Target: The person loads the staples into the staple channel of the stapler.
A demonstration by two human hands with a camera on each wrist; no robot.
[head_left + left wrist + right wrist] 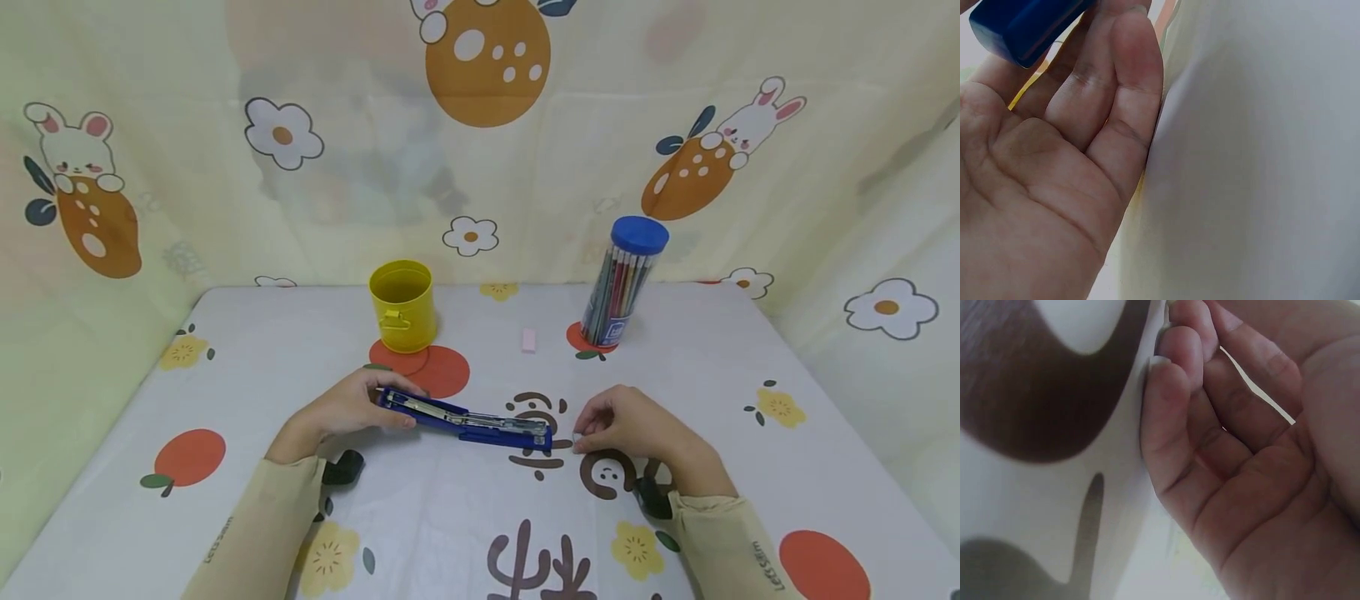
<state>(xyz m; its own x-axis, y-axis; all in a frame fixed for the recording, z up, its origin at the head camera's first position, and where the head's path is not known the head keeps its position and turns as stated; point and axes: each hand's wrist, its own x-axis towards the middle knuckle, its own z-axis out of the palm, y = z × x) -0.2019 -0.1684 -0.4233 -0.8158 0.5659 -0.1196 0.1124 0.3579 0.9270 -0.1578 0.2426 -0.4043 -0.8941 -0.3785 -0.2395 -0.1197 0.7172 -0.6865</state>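
Note:
In the head view a blue stapler [465,421] lies spread open, its metal staple channel facing up. My left hand [360,408] grips its left end between thumb and fingers. The left wrist view shows one blue end of the stapler [1025,28] above the palm. Just right of the stapler's other end, apart from it, my right hand [626,425] pinches a small silvery-white piece [577,438]. That piece is mostly covered by the fingertips, too small to make out. In the right wrist view the curled fingers [1169,412] rest close to the tablecloth, and the piece is hidden.
A yellow bucket-shaped cup [405,321] stands behind the left hand. At the back right is a clear tube of pencils [617,292] with a blue lid. Between them lies a small pink eraser-like block [528,341]. A patterned cloth [450,517] covers the table; curtains [360,200] surround it.

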